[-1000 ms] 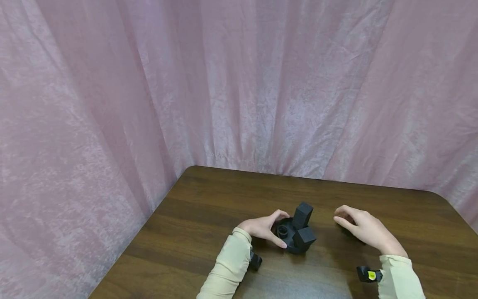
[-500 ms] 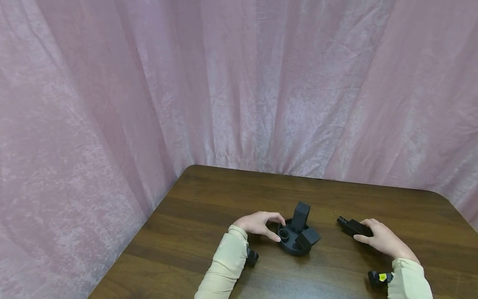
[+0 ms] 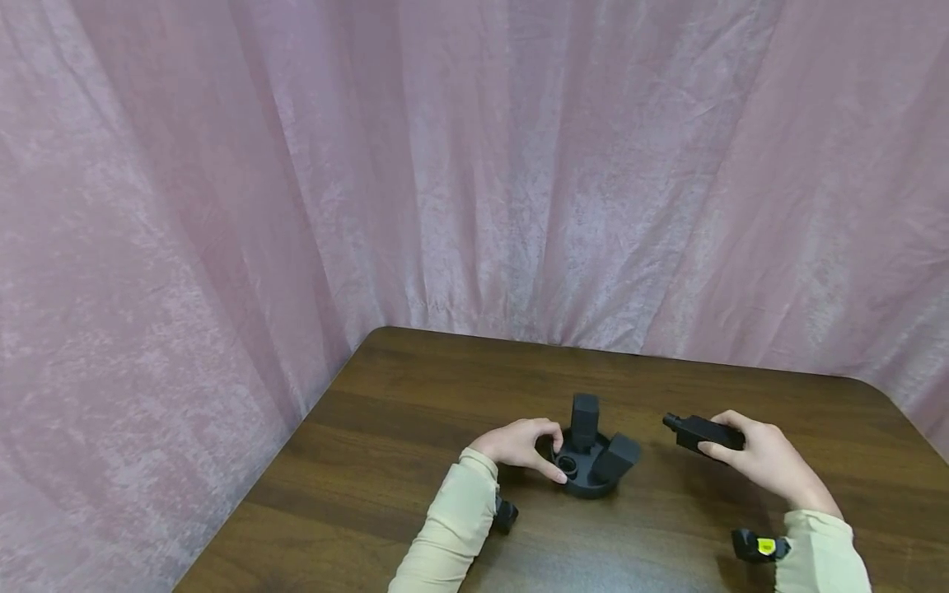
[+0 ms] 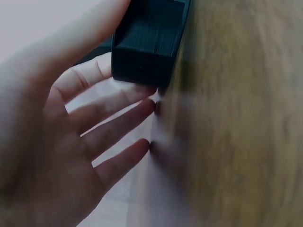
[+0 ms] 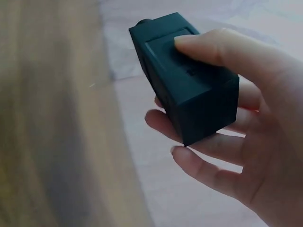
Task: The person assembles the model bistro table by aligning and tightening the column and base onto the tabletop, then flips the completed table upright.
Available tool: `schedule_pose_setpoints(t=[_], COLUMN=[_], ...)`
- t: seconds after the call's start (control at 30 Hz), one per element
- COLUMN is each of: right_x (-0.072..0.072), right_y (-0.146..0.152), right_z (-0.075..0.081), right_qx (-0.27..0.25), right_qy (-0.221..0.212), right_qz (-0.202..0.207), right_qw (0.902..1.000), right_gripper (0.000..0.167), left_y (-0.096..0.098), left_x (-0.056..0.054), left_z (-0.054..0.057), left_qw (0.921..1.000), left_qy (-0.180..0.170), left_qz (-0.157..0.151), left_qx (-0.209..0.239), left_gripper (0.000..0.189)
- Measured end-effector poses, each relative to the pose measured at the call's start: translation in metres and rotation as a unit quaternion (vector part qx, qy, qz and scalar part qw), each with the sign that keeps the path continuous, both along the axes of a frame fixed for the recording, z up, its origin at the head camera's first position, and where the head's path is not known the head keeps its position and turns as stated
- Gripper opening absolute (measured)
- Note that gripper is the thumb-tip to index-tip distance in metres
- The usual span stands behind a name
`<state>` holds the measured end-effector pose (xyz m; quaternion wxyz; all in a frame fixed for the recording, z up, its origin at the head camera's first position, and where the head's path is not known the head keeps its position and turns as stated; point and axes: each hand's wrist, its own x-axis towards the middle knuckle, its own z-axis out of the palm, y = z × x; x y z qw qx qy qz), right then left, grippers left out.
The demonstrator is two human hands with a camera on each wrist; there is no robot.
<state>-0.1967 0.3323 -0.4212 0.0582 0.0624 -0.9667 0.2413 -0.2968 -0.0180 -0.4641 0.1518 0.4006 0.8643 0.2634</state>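
Note:
A round black base point(image 3: 590, 489) sits on the table, with two black rectangular blocks standing in it, a rear block point(image 3: 585, 418) and a front right block point(image 3: 618, 458) that leans outward. An open ring socket point(image 3: 567, 466) shows at its left side. My left hand point(image 3: 519, 445) holds the base's left edge between thumb and index finger; in the left wrist view the other fingers extend below the base point(image 4: 142, 66). Over the table to the right, my right hand point(image 3: 771, 461) grips a loose black rectangular block point(image 3: 704, 434) with a narrow round end pointing left. Its thumb presses the block's face point(image 5: 189, 90).
The wooden table point(image 3: 445, 379) has rounded far corners, and a pink curtain point(image 3: 474, 206) hangs behind it and along the left. A small black device is strapped at each wrist, the left device point(image 3: 506, 516) and the right device point(image 3: 759, 546).
My right hand has taken hold of the loose block and raised it slightly off the table. The round base has turned, its blocks shifting position, while my left hand regripped its edge.

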Motion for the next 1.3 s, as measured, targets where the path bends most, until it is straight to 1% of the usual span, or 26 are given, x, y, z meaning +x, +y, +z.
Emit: schedule_pose_setpoints(t=[0.1, 0.2, 0.3, 0.4, 0.53, 0.67, 0.77, 0.87, 1.0, 1.17, 1.3], right_x=[0.005, 0.009, 0.013, 0.015, 0.015, 0.014, 0.013, 0.012, 0.009, 0.003, -0.002], right_y=[-0.004, -0.009, -0.016, -0.023, -0.032, -0.041, -0.047, -0.054, -0.064, -0.082, -0.096], right_z=[0.011, 0.023, 0.031, 0.035, 0.036, 0.037, 0.038, 0.038, 0.037, 0.031, 0.025], right_qx=[-0.010, -0.027, -0.044, -0.056, -0.068, -0.068, -0.065, -0.060, -0.051, -0.047, -0.035], right_qy=[0.019, 0.042, 0.070, 0.099, 0.121, 0.142, 0.157, 0.158, 0.149, 0.145, 0.126], right_qz=[0.001, 0.005, 0.014, 0.032, 0.069, 0.103, 0.124, 0.138, 0.154, 0.185, 0.215], right_qw=[0.9998, 0.9987, 0.9965, 0.9930, 0.9879, 0.9822, 0.9776, 0.9760, 0.9754, 0.9709, 0.9679], right_gripper=[0.040, 0.036, 0.033, 0.032, 0.035, 0.039, 0.043, 0.046, 0.050, 0.054, 0.052], left_y=[0.001, 0.000, -0.003, -0.007, -0.012, -0.013, -0.012, -0.011, -0.008, -0.003, 0.001], left_x=[0.000, -0.001, -0.002, -0.004, -0.006, -0.006, -0.007, -0.007, -0.006, -0.004, -0.001], left_z=[0.000, 0.000, 0.000, -0.002, -0.002, 0.000, 0.001, 0.002, 0.002, 0.001, 0.000], left_qw=[0.9999, 0.9996, 0.9994, 0.9992, 0.9991, 0.9991, 0.9992, 0.9995, 0.9997, 0.9999, 0.9998], left_qy=[0.009, 0.006, -0.001, -0.015, -0.026, -0.022, -0.016, -0.007, 0.000, 0.010, 0.020], left_qz=[0.014, 0.027, 0.031, 0.033, 0.035, 0.032, 0.030, 0.028, 0.022, 0.005, -0.004], left_qx=[-0.005, -0.010, -0.016, -0.015, 0.001, 0.019, 0.022, 0.017, 0.008, 0.002, -0.004], left_gripper=[0.036, 0.036, 0.034, 0.033, 0.033, 0.029, 0.026, 0.025, 0.024, 0.024, 0.025])
